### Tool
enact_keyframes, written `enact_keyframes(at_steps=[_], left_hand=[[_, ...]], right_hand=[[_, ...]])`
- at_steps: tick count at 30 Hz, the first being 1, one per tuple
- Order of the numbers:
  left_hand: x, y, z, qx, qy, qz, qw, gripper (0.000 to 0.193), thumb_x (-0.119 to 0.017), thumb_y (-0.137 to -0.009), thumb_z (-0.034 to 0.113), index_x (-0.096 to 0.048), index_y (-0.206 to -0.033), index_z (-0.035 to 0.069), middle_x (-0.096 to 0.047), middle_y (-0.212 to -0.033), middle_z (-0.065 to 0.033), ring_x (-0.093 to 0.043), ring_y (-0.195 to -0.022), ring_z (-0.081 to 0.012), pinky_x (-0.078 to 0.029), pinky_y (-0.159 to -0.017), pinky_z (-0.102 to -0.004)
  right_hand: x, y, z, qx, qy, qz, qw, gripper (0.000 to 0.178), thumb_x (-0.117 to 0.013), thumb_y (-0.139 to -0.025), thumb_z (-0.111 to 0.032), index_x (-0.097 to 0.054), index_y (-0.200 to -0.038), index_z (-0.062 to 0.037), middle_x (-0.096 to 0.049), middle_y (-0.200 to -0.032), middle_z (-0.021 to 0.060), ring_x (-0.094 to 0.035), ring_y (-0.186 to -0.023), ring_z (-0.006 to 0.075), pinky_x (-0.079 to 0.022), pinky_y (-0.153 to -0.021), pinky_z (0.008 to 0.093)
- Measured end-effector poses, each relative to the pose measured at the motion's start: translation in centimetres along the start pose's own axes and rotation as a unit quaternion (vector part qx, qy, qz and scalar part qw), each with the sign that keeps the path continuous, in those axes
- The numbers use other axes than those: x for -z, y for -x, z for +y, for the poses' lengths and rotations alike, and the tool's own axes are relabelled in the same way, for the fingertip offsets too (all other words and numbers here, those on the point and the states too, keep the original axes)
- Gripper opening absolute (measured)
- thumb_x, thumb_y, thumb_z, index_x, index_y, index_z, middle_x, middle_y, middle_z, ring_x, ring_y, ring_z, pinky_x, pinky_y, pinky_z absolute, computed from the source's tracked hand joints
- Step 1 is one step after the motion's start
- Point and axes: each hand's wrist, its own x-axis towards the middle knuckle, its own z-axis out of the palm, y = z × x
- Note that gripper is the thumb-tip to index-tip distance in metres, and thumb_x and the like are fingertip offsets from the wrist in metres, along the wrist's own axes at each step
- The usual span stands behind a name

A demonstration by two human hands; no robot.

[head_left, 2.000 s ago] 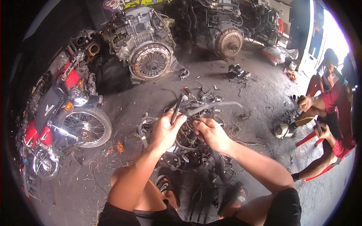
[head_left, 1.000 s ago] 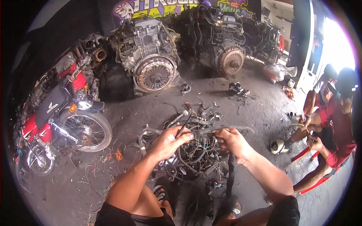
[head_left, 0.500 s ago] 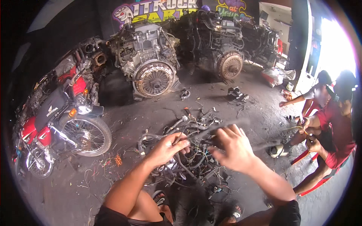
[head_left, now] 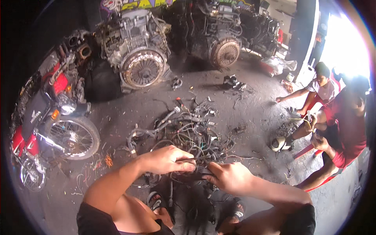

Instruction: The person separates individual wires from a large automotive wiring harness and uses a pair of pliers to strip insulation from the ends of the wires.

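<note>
My left hand (head_left: 172, 159) is closed with a thin, dark, blade-like tool (head_left: 192, 159) sticking out between thumb and fingers toward the right. Close beside it, my right hand (head_left: 232, 177) pinches a dark strip (head_left: 201, 171), perhaps wire wrapping, that spans the small gap between both hands. Whether the left fingers also grip that strip is hidden. Beneath and beyond my hands a tangled wiring harness (head_left: 188, 131) lies on the floor, with grey sheathed branches, thin coloured wires and connectors.
A red motorcycle (head_left: 58, 125) stands at the left. Large engines (head_left: 143, 68) line the back. Two people sit at the right, the nearer in a red top (head_left: 346, 125) holding wires. Orange wire scraps (head_left: 109, 160) and other bits litter the dark floor.
My hands have come closer together and lower, the right one moving down and left from a blurred raised pose. The view has tilted down, so more floor shows.
</note>
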Motion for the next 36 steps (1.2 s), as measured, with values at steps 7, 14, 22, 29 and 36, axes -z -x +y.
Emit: enact_keyframes(at_steps=[7,14,22,29,36], left_hand=[[-0.2,0.7,-0.7,-0.003,0.016,-0.036,0.999,0.045,-0.062,-0.097,0.043,-0.065,-0.1,-0.001,-0.062,-0.076,-0.0159,-0.057,-0.068,-0.0219,-0.046,-0.067,-0.0375],[-0.7,1.0,-0.9,-0.016,0.064,-0.054,0.996,0.039,-0.064,-0.097,0.04,-0.067,-0.102,0.002,-0.062,-0.075,-0.0138,-0.054,-0.066,-0.0201,-0.043,-0.063,-0.0373],[-0.4,1.1,-0.7,0.003,0.095,-0.1,0.99,0.039,-0.063,-0.097,0.04,-0.067,-0.108,0.002,-0.066,-0.082,-0.0119,-0.057,-0.073,-0.0173,-0.045,-0.069,-0.036],[-0.5,0.7,-0.3,0.027,0.106,-0.158,0.981,0.042,-0.062,-0.098,0.041,-0.066,-0.113,0.002,-0.068,-0.089,-0.0087,-0.056,-0.082,-0.0122,-0.047,-0.076,-0.0342],[-1.0,0.8,-0.5,-0.001,0.118,-0.144,0.983,0.035,-0.063,-0.099,0.036,-0.066,-0.108,0.002,-0.065,-0.085,-0.0054,-0.055,-0.079,-0.0098,-0.045,-0.071,-0.0312]], right_hand=[[0.4,0.6,-0.4,0.016,0.012,-0.043,0.999,0.031,-0.06,-0.097,-0.035,-0.053,-0.098,-0.0047,-0.062,-0.062,0.0125,-0.064,-0.051,0.0322,-0.052,-0.044,0.0426],[1.1,1.3,-0.5,0.01,-0.049,-0.069,0.996,0.028,-0.062,-0.096,-0.032,-0.053,-0.094,-0.0054,-0.062,-0.062,0.0128,-0.065,-0.053,0.0345,-0.051,-0.044,0.0436],[1.3,2.1,-0.8,-0.001,-0.027,-0.083,0.996,0.028,-0.062,-0.096,-0.032,-0.053,-0.093,-0.0061,-0.062,-0.061,0.0109,-0.066,-0.056,0.0347,-0.052,-0.047,0.0443],[2.3,3.6,-0.5,-0.003,-0.057,-0.112,0.992,0.026,-0.062,-0.096,-0.032,-0.053,-0.095,-0.0075,-0.062,-0.062,0.0126,-0.066,-0.058,0.0352,-0.052,-0.049,0.0448],[2.0,4.0,-0.8,-0.031,-0.089,-0.124,0.988,0.026,-0.061,-0.096,-0.031,-0.054,-0.095,-0.0058,-0.062,-0.065,0.0188,-0.064,-0.063,0.0409,-0.051,-0.054,0.0501]])
